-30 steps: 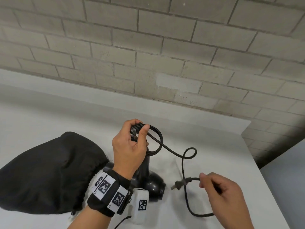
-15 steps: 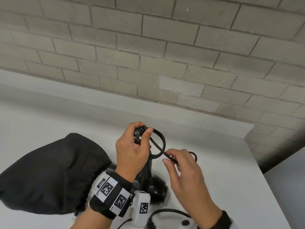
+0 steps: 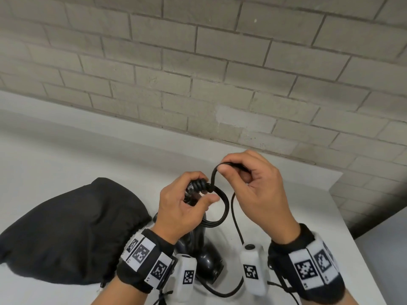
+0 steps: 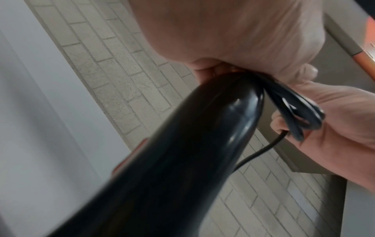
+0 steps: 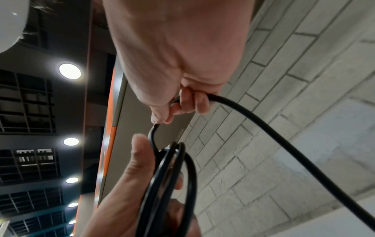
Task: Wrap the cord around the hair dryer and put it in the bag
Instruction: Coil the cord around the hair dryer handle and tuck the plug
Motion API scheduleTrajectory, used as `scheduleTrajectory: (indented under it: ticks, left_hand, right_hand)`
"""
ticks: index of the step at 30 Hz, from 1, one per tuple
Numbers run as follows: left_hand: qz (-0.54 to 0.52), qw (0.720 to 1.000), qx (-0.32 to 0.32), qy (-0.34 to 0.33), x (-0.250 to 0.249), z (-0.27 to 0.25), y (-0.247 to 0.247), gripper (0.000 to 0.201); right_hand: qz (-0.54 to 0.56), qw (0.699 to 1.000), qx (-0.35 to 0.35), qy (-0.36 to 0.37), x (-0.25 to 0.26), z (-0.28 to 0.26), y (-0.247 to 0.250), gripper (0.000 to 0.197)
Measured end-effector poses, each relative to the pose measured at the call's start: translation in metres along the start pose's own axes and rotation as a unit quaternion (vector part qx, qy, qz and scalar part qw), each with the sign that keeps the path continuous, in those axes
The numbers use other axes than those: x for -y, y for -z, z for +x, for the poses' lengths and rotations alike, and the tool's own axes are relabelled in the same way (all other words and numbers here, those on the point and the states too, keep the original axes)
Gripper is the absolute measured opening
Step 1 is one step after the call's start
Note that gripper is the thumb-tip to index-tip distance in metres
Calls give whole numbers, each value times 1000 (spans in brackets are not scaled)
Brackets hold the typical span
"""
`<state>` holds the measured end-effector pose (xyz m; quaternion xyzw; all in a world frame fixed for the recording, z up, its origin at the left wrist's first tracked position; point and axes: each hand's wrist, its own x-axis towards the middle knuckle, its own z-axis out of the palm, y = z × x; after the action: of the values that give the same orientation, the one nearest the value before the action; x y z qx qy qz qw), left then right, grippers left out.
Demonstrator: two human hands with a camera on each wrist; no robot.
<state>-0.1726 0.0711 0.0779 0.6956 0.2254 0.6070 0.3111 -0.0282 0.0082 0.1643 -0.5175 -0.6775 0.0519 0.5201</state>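
Note:
The black hair dryer (image 3: 208, 259) stands nozzle-down on the white table (image 3: 66, 155). My left hand (image 3: 202, 188) grips the top of its handle (image 4: 182, 152), where several turns of black cord (image 3: 198, 184) are wound. Its thumb lies across a hanging loop of cord (image 3: 225, 209). Just above and to the right, my right hand (image 3: 226, 166) pinches the cord (image 5: 284, 144) between thumb and fingers (image 5: 186, 99) and holds it bent over the handle top. The rest of the cord trails down to the table between my wrists. The black drawstring bag (image 3: 72, 230) lies to the left. The plug is hidden.
A grey brick wall (image 3: 220, 73) rises right behind the table. The table's right edge (image 3: 354, 227) runs close to my right wrist, with a drop beyond it. Slack cord (image 3: 222, 293) lies on the table near the front edge.
My right hand left the plug end at the lower right, took the cord beside the loop, and has now lifted it up over the handle top. The left hand stayed on the handle.

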Motion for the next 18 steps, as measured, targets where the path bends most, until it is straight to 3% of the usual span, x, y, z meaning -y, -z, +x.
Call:
scheduleTrajectory:
  ticks: [7,12,15,18]
  left_hand:
    - [-11,1000,-5,-19,2,-4,0,31]
    - [-22,999,-24,-28,-1,-5,1,31]
    - [-22,998,-53,-17,1,-7,1,30]
    - [-14,997,-74,4,1,-7,0,26]
  right_hand:
    - [161,974,-8,-160,-11,1,-26,5]
    - [297,901,-9,-315,-21,-17,-39,10]
    - [301,892,12,-338,-22,-30,-40,9]
    - [327,887,34,-325,-23,-47,-39,35]
